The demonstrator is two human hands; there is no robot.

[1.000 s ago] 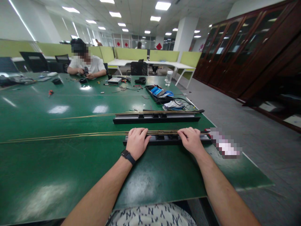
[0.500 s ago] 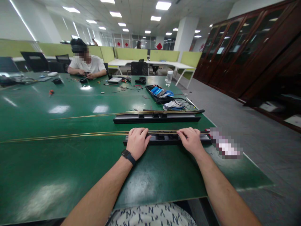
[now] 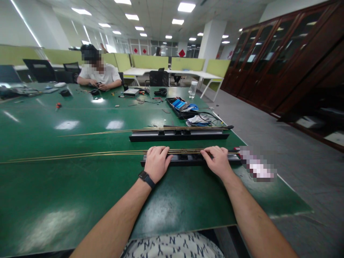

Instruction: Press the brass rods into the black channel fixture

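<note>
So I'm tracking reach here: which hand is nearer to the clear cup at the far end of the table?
Right. The right hand rests almost straight below the clear cup; the left hand lies farther left.

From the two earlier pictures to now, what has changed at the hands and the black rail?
Very little. The right hand slid slightly left along the thin brass rods on the near black rail, fingertips pressing them. The left hand stays flat on the rail's left end. The far rail and the green table are as before.
</note>
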